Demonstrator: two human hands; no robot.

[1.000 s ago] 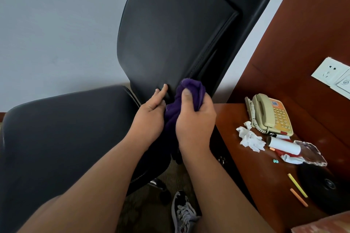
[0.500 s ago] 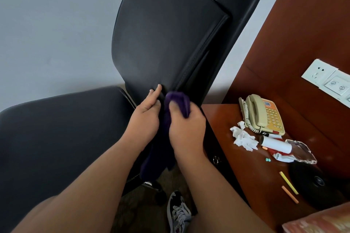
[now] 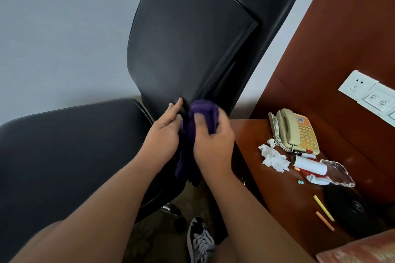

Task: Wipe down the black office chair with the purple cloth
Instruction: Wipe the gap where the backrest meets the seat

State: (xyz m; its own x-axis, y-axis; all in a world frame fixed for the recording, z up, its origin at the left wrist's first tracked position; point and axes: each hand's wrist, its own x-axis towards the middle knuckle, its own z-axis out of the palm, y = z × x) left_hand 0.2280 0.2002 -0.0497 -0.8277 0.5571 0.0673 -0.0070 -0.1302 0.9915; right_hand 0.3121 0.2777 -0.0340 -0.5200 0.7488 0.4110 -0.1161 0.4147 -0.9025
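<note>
Grey wall behind; cloth bunched in right hand.

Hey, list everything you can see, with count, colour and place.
office chair: one, black, centre
cloth: one, purple, against the backrest's lower edge
desk: one, reddish-brown, right
telephone: one, beige and orange, on the desk
tissue: one, white, crumpled beside the telephone
tube: one, white, lying by the tissue
yellow stick: one, desk's near end
orange stick: one, beside the yellow one
shoe: one, black and white, floor below
left hand: one, fingers straight on the backrest
right hand: one, gripping the cloth
</note>
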